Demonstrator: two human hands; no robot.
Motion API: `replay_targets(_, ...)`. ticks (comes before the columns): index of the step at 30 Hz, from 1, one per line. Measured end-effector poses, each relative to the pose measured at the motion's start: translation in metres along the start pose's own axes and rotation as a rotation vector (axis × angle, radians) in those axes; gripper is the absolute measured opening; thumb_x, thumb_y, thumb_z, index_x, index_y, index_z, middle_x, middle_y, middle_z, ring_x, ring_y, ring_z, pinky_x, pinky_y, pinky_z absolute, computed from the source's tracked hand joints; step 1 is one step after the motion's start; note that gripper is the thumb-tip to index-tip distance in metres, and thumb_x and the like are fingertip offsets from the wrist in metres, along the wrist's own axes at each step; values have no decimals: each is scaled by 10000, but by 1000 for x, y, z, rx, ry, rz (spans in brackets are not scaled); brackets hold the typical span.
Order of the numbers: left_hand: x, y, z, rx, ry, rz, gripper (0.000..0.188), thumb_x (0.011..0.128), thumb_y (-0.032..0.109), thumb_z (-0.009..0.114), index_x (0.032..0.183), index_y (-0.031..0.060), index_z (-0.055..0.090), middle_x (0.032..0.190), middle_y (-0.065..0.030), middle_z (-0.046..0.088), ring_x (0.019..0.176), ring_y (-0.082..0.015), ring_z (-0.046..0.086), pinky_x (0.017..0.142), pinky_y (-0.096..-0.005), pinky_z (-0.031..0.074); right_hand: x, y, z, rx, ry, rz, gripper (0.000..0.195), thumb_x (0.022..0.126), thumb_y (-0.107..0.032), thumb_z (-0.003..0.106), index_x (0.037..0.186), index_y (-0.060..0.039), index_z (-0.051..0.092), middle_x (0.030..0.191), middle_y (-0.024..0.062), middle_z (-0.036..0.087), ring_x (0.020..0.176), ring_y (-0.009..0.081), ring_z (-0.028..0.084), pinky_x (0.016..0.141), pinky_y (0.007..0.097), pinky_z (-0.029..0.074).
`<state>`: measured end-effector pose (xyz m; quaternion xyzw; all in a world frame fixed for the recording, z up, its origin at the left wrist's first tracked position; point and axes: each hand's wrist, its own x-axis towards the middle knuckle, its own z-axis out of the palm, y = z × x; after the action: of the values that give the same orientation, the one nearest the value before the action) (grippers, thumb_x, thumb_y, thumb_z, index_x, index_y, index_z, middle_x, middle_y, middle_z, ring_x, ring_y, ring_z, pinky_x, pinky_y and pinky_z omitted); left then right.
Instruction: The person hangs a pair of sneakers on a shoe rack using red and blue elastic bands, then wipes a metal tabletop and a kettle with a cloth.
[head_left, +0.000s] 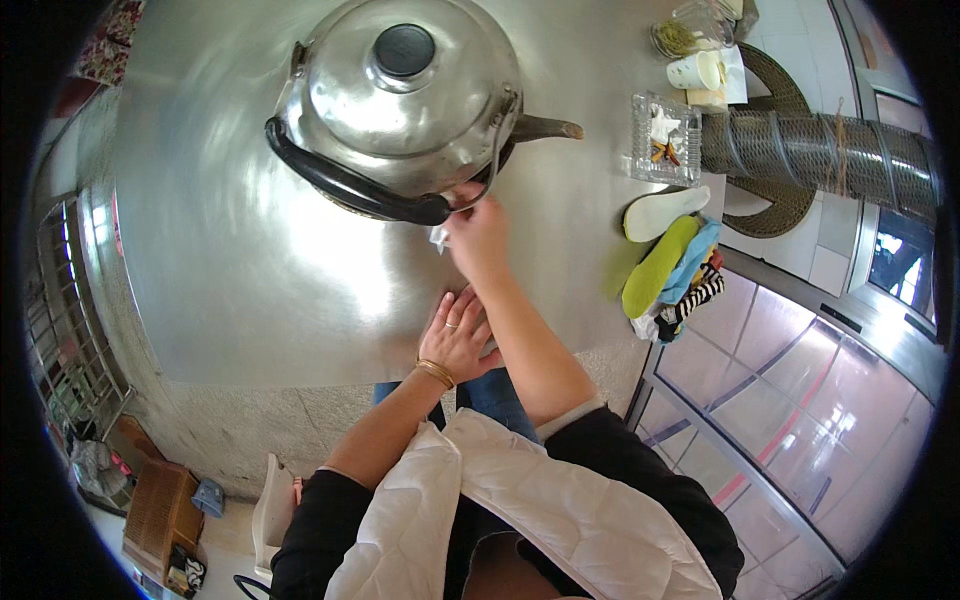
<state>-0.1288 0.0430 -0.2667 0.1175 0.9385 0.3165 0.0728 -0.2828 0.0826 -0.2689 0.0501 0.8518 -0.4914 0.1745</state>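
A large stainless steel kettle (409, 124) stands on the metal tabletop (225, 285), its black-handled bail (349, 184) tipped towards me and its spout (551, 127) to the right. My right hand (480, 240) is at the kettle's near side, by the handle's right end. A bit of crumpled white tissue or cloth (439, 237) pokes out from its curled fingers, which are partly hidden behind the handle. My left hand (459, 337), with a ring and bracelets, lies flat at the table's near edge. It holds nothing, and its fingers are slightly apart.
Along the right edge sit a glass ashtray (679, 161) with cigarette butts, a paper cup (694, 71), a glass container (675, 37), insoles (660, 266) and bundled cloths (694, 300). A mesh-wrapped duct (795, 150) runs right. A woven box (161, 517) stands lower left.
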Motion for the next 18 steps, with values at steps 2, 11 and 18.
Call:
replay_targets(2, -1, -1, -1, 3, 26, -7, 542, 709, 491, 574, 1119, 138, 553, 1297, -94, 411, 1268, -265, 305, 1056, -454, 211, -11, -2, -14, 140, 167, -17, 233, 745, -31, 596, 969, 9, 549, 828, 99, 565, 703, 174, 581, 602, 312, 467)
replay_targets(11, -2, 3, -3, 11, 31, 16, 548, 675, 465, 615, 1105, 130, 561, 1218, -113, 471, 1199, -287, 385, 1061, -460, 212, -25, 11, -6, -418, 24, -414, 151, 764, -75, 588, 913, -64, 571, 851, 141, 532, 819, 334, 525, 682, 445, 435)
replay_targets(18, -6, -1, 2, -45, 77, 29, 533, 688, 461, 602, 1089, 112, 570, 1234, -101, 474, 1216, -277, 376, 1069, -453, 192, -30, 17, -16, -538, -259, -849, 49, 791, -93, 572, 811, -48, 576, 790, 116, 508, 762, 310, 509, 616, 408, 406)
